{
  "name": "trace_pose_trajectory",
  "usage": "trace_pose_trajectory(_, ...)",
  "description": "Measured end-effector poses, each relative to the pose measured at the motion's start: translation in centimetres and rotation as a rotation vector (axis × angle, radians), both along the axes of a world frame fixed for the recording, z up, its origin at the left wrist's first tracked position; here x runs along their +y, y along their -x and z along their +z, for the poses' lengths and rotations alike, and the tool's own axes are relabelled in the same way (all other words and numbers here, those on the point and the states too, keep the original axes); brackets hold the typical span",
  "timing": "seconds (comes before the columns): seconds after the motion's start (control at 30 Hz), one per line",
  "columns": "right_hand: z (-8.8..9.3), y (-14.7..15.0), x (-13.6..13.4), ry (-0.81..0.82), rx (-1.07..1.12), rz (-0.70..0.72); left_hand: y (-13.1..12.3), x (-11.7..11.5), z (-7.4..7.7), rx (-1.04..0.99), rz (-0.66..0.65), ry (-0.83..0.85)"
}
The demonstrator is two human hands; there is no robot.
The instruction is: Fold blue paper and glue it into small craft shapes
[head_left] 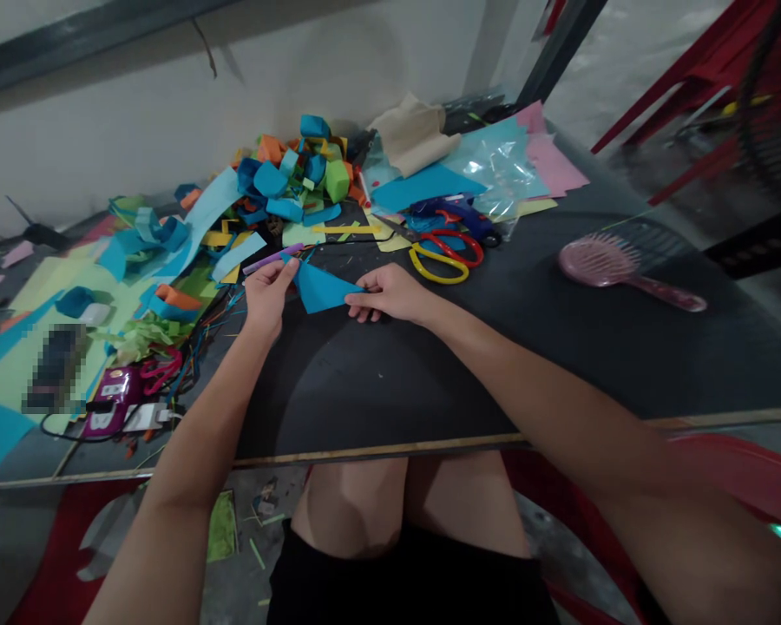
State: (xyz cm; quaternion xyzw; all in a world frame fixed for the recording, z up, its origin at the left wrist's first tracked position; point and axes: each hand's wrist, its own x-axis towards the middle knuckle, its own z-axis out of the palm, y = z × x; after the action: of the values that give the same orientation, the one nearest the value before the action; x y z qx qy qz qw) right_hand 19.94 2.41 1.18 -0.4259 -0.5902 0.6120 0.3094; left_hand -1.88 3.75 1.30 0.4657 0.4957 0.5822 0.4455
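A small blue sheet of paper point(326, 290), roughly triangular, is held up between my two hands just above the dark table point(390, 373). My left hand point(268, 285) pinches its left corner between thumb and fingers. At the opposite corner, my right hand point(386, 293) grips the paper with thumb and index finger, the other fingers curled below. A purple stick-like thing point(273, 256) lies by the left fingertips. Scissors point(443, 257) with one red and one yellow handle loop rest just beyond my right hand.
Behind my hands is a heap of colored paper pieces point(286, 178). A dark blue glue gun point(459, 213) lies past the scissors, near crumpled clear plastic point(504, 169). A pink hairbrush point(602, 260) is at right. To the left are paper sheets, a purple device point(113, 399) and a white charger point(147, 417).
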Motion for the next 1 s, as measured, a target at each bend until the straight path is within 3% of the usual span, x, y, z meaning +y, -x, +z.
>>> trace_pose_trajectory(0.4,0.6,0.1,-0.2,0.048,-0.017,-0.015,0.3,0.4,-0.5,-0.042,0.105,-0.003)
trace_pose_trajectory(0.53,-0.2,0.5,-0.1,0.001,0.056,-0.168,0.5,0.5,-0.5,0.015,0.109,-0.085)
trace_pose_trajectory(0.63,-0.8,0.4,0.0,-0.153,0.116,-0.357,0.2,0.3,-1.0,0.117,-0.026,-0.126)
trace_pose_trajectory(0.7,-0.9,0.2,0.1,-0.263,0.095,-0.402,0.0,0.2,-1.6,0.205,-0.121,-0.142)
trace_pose_trajectory(0.83,-1.1,0.0,0.0,-0.355,0.051,-0.383,-0.2,-0.1,-2.1,0.410,-0.100,-0.264)
trace_pose_trajectory(1.0,-1.4,0.6,-0.4,-0.244,0.115,-0.288,0.3,-0.6,-0.9,0.744,-0.080,-0.635)
